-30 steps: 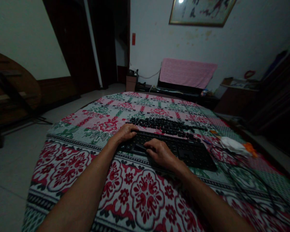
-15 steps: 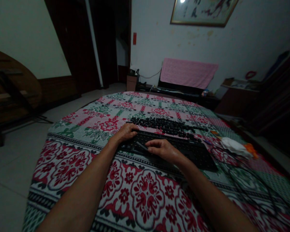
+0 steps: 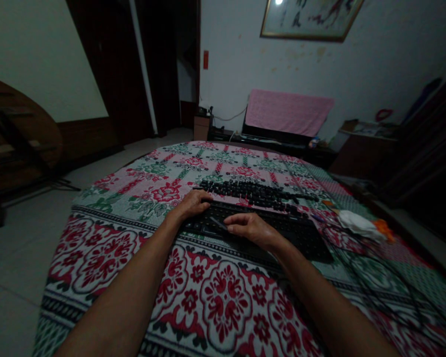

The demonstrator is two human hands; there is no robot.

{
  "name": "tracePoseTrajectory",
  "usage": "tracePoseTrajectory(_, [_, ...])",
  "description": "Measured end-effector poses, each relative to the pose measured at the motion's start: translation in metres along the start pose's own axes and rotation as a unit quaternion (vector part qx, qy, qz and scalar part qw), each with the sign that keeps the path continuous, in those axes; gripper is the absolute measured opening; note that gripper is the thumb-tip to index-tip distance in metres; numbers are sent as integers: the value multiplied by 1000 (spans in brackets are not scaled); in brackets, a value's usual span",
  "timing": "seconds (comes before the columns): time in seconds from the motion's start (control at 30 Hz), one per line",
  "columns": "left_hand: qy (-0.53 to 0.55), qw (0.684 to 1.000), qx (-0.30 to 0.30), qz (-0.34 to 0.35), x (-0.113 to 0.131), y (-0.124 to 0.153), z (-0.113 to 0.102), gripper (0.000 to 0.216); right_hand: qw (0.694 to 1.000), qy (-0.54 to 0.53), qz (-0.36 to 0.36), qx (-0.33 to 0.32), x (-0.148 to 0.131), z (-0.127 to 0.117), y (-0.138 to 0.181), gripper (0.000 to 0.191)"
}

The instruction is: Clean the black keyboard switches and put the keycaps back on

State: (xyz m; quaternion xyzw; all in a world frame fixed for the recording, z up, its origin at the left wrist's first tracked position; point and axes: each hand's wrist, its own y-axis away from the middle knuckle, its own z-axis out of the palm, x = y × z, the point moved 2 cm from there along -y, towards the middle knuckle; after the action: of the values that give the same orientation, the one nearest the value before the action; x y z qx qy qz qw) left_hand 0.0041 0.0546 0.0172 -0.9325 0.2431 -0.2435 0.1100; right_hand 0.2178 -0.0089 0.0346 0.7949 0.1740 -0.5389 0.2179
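A black keyboard [image 3: 301,238] lies on the patterned cloth, with its keycaps off over much of its face. My left hand [image 3: 195,202] grips its far left corner, fingers bent over the edge. Between the thumb and fingers of my right hand [image 3: 247,227] is a long dark space bar keycap [image 3: 218,223], held just over the keyboard's near left part. Whether it touches the board I cannot tell. Just beyond the keyboard, loose black keycaps [image 3: 245,191] lie in a long heap.
Flowered cloth [image 3: 223,292] covers the round-edged table. To the right are a white crumpled cloth or bag [image 3: 359,223], an orange thing [image 3: 384,230], a pen-like purple object [image 3: 317,218] and looping black cable [image 3: 390,277]. A pink towel [image 3: 288,113] hangs at the back wall.
Almost nothing differs: both hands keep their hold on the keyboard and the space bar keycap. The whole view has shifted very slightly.
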Motion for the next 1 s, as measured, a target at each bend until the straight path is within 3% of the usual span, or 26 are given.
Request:
tracePoseTrajectory(0.2, [-13, 1000, 5, 15, -4, 0, 2, 28, 975, 148, -152, 72, 3, 11, -6, 23])
tracePoseTrajectory(0.33, [-12, 1000, 6, 7, -5, 0, 3, 29, 945, 236, -212, 78, 0, 14, -4, 22])
tracePoseTrajectory(0.7, [-13, 1000, -11, 0, 0, 0, -1, 30, 919, 303, -240, 77, -2, 14, -2, 23])
tracePoseTrajectory(0.9, [51, 998, 4, -36, 16, 2, -14, 24, 914, 306, -251, 84, 0, 15, -1, 24])
tracePoseTrajectory(1.0, [128, 984, -111, -61, 29, 7, -20, 26, 914, 302, -258, 86, 0, 15, 0, 24])
